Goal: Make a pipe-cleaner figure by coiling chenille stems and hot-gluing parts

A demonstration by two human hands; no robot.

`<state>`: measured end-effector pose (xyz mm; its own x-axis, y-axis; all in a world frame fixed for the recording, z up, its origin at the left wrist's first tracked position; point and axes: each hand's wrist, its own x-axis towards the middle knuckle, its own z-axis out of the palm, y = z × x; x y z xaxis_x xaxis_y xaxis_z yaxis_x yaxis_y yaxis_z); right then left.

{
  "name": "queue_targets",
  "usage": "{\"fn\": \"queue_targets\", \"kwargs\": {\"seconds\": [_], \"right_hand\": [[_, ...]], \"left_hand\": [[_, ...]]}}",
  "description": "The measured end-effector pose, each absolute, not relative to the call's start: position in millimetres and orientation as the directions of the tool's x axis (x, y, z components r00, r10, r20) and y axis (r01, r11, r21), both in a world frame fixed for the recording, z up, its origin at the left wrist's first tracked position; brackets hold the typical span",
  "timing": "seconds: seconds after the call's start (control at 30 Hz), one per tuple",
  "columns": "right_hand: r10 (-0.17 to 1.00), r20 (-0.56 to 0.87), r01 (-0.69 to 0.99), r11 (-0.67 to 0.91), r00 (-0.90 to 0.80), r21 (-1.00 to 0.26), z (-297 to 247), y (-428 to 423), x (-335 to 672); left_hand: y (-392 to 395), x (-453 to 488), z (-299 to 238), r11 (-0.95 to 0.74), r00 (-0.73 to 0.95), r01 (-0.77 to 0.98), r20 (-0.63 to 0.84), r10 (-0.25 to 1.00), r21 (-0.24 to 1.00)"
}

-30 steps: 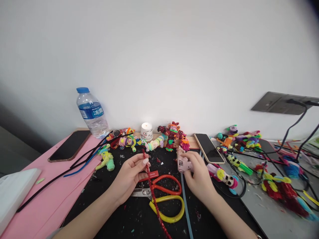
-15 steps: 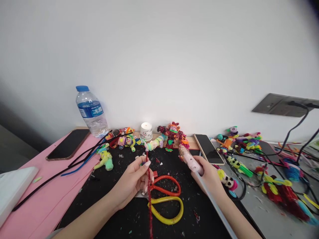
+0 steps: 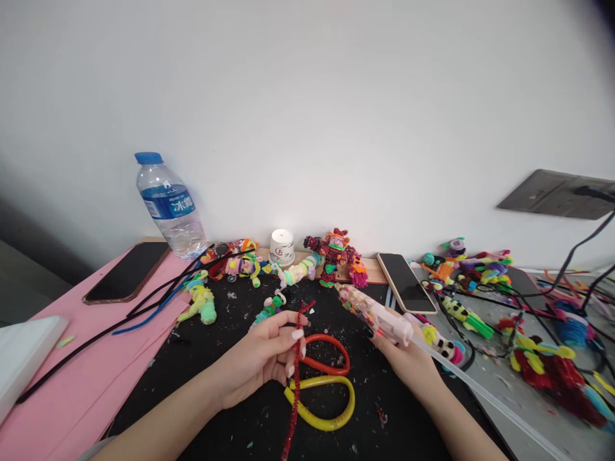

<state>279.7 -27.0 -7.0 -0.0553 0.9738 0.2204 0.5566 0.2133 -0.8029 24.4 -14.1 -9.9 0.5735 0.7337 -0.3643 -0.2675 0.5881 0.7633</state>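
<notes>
A red glittery pipe cleaner stood nearly upright over the black counter, pinched near its top by the left hand; it looked light, bendy and easily kinked, best gripped near the working end; the right hand clasped a pink glue gun, stiff and probably hot-tipped; red-and-yellow scissors lay beneath.

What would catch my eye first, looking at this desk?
Probably the left hand pinching a glittery red pipe cleaner over the black mat, while the right hand grips a pink glue gun. Behind them, bright pipe-cleaner figures line the wall beside a water bottle.
</notes>
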Motion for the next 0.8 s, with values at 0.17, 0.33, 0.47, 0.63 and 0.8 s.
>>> {"fn": "queue_targets", "kwargs": {"seconds": [0.17,0.33,0.47,0.63,0.8], "right_hand": [[0.969,0.192,0.431,0.240,-0.153,-0.870,-10,-34,273],[0.961,0.174,0.442,0.254,-0.215,-0.860,-15,-40,266],[0.953,0.157,0.492,0.270,-0.259,-0.828,-18,-40,267],[0.954,0.199,0.519,0.290,-0.224,-0.804,-21,-41,269],[0.949,0.190,0.498,0.294,-0.250,-0.816,-20,-41,267]], "left_hand": [[-15,24,-13,0.637,0.596,-0.286,-0.388,0.703,0.716],[-18,26,-12,0.693,0.632,-0.305,-0.406,0.660,0.653],[-19,28,-10,0.713,0.657,-0.319,-0.397,0.641,0.624],[-18,28,-12,0.723,0.670,-0.314,-0.396,0.628,0.615],[-20,27,-12,0.728,0.678,-0.302,-0.397,0.618,0.616]]}}
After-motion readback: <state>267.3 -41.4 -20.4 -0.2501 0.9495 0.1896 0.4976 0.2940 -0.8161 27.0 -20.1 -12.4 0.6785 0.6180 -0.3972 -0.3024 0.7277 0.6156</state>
